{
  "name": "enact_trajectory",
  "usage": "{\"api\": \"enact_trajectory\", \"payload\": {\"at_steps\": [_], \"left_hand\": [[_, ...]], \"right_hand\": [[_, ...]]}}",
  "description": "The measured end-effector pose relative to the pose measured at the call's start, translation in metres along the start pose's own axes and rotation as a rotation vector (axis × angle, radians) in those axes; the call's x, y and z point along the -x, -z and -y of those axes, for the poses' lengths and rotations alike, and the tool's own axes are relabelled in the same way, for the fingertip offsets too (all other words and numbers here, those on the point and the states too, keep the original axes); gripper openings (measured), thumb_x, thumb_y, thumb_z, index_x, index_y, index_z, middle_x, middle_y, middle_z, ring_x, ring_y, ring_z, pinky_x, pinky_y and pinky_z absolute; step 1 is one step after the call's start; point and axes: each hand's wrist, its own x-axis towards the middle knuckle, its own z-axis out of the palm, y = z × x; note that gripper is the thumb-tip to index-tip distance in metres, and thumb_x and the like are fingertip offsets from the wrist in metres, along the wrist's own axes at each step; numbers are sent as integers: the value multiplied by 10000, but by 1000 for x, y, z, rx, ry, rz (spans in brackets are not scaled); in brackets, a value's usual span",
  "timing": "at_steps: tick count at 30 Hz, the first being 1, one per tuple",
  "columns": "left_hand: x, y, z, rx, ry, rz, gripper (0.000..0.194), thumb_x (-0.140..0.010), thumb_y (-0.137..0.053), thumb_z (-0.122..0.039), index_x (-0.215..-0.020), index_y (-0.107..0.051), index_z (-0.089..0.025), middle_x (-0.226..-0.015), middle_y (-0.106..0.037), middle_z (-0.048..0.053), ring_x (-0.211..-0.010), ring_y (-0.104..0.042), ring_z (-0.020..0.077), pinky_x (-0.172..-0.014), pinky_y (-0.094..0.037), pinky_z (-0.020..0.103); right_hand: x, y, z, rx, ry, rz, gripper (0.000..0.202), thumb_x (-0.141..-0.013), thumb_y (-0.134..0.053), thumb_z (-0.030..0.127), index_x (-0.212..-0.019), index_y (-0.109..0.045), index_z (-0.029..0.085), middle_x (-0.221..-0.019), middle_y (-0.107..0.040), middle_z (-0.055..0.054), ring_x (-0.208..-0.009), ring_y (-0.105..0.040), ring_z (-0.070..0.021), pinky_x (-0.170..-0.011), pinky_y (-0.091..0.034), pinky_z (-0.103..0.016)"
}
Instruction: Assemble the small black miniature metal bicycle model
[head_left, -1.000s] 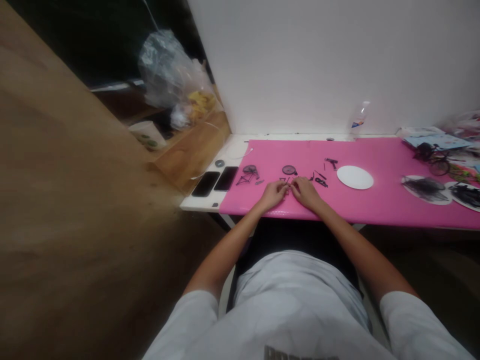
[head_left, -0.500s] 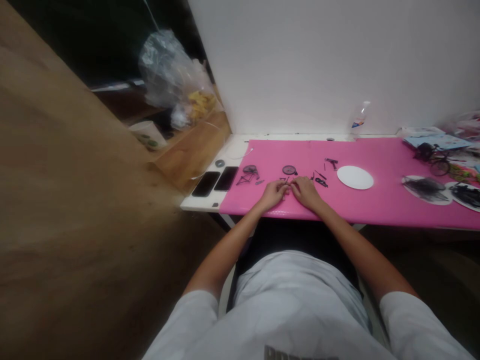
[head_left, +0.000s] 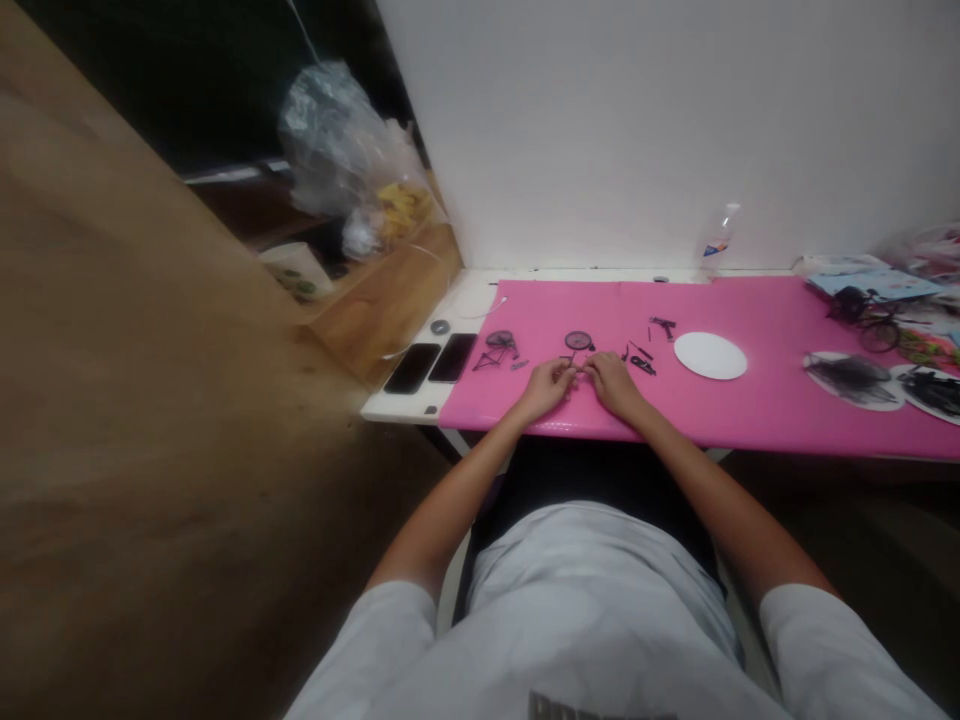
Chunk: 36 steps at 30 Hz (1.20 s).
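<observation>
My left hand (head_left: 551, 388) is closed, thumb and fingers pinching a small dark part (head_left: 572, 360) with a thin upright piece. My right hand (head_left: 612, 384) is closed too, its fingertips meeting the same part from the other side; its exact kind is too small to make out. Just beyond the fingers lies a small spoked toy wheel (head_left: 578, 340). To the left rests a miniature bicycle frame (head_left: 495, 354) with a wheel by it. Several small black pieces (head_left: 642, 365) lie right of my right hand, and another black part (head_left: 664, 327) sits farther back.
A pink sheet (head_left: 765, 410) covers the table. On it are a white plate (head_left: 710, 356), plates of black parts (head_left: 855, 380) and a black toy bicycle (head_left: 874, 318). Two phones (head_left: 412, 368) lie at the left end. A clear bottle (head_left: 718, 243) stands by the wall.
My hands have shifted very slightly at the small part, with the right fingertips a little farther right. The things on the table stay where they were.
</observation>
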Motion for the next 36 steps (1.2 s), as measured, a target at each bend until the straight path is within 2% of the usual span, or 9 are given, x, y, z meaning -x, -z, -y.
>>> {"api": "enact_trajectory", "payload": {"at_steps": [8,14,21,25,28,33,36], "left_hand": [[-3,-2,6,67,58,-3,364,-1017,-685,-447,-1133,-723,-104,-900,-792,114,-556,-640,110,-554,-526,233],[-3,-1,9,52,41,26,389,-1015,-692,-486,-1089,-729,-105,-918,-804,128,-577,-655,111,-566,-530,228],[-4,0,10,48,40,13,395,-1020,-677,-504,-1063,-714,-112,-918,-808,126,-535,-633,101,-553,-539,235],[-4,0,10,53,41,13,384,-1021,-679,-497,-1047,-701,-114,-908,-803,121,-537,-631,99,-555,-547,236],[-4,-1,8,52,52,13,349,-1024,-680,-464,-1032,-693,-115,-887,-796,115,-530,-628,100,-545,-541,234],[-4,-2,4,76,59,-30,337,-1044,-666,-455,-1065,-679,-119,-839,-760,84,-523,-619,100,-527,-531,231],[-4,-1,4,93,54,-53,371,-1060,-650,-474,-1147,-673,-114,-832,-731,64,-525,-616,97,-517,-521,226]], "right_hand": [[-1,-8,-9,69,18,12,270,-1118,-413,247,-1146,-676,191,-1179,-702,-175,-1139,-578,-342,-1077,-479,-510],[-1,-12,-13,95,29,28,303,-1114,-372,239,-1153,-670,201,-1172,-690,-172,-1134,-574,-336,-1066,-486,-507],[0,-8,-9,52,29,-18,345,-1118,-320,203,-1161,-663,210,-1144,-687,-156,-1125,-600,-317,-1064,-487,-478],[0,-5,-4,58,24,-8,290,-1137,-381,277,-1147,-665,218,-1152,-696,-145,-1113,-590,-316,-1065,-472,-471],[-1,-5,-4,99,34,18,287,-1120,-388,250,-1121,-672,208,-1149,-700,-154,-1105,-576,-328,-1065,-460,-485],[1,-6,-4,110,-37,-75,318,-1068,-408,171,-1193,-699,192,-1186,-701,-169,-1141,-572,-353,-1052,-460,-528],[2,-5,-4,142,-77,-110,301,-1039,-476,184,-1184,-740,193,-1194,-701,-176,-1169,-551,-387,-1032,-465,-576]]}}
